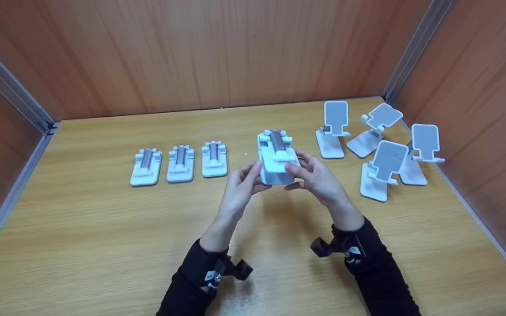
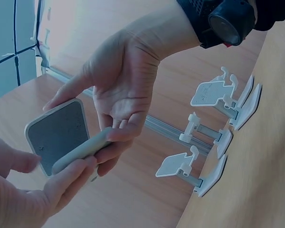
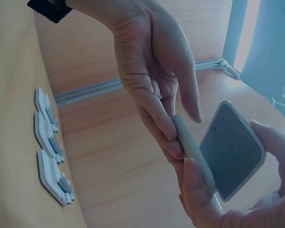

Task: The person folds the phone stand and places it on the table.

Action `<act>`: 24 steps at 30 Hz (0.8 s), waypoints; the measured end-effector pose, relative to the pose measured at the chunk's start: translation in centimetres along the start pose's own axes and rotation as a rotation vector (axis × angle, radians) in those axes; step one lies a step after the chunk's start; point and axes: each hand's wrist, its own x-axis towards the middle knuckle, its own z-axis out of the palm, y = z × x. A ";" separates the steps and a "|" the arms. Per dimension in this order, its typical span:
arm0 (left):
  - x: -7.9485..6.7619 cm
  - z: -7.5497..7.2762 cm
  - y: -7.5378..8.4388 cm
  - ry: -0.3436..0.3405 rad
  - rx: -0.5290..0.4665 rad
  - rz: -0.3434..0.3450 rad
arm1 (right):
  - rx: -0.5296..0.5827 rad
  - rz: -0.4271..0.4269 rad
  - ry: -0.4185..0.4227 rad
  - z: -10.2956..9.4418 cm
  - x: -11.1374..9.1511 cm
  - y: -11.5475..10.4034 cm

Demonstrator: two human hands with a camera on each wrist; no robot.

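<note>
A white phone stand point(image 1: 275, 158) is raised above the table between both hands. Its plate point(image 3: 232, 152) and base point(image 3: 194, 152) stand apart at an angle, joined at the hinge end. My left hand point(image 1: 240, 186) holds its left side, fingers along the base and thumb near the plate's edge. From the right side my right hand point(image 1: 321, 182) grips it, thumb on the plate and fingers at the base. The left wrist view shows the right thumb at a corner of the dark-faced plate point(image 2: 57, 133).
Three folded phone stands point(image 1: 180, 163) lie in a row on the table, left of the hands. Several unfolded stands point(image 1: 387, 162) stand at the right. Wooden panels point(image 1: 218, 57) enclose the table at the back and sides.
</note>
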 end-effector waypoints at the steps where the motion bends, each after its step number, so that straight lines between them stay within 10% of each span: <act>1: 0.0 0.0 0.1 -0.010 -0.003 -0.005 | -0.005 0.000 0.005 0.0 0.0 0.0; 24: -0.2 0.3 0.0 0.001 -0.017 -0.007 | -0.033 -0.059 0.112 0.7 0.4 0.7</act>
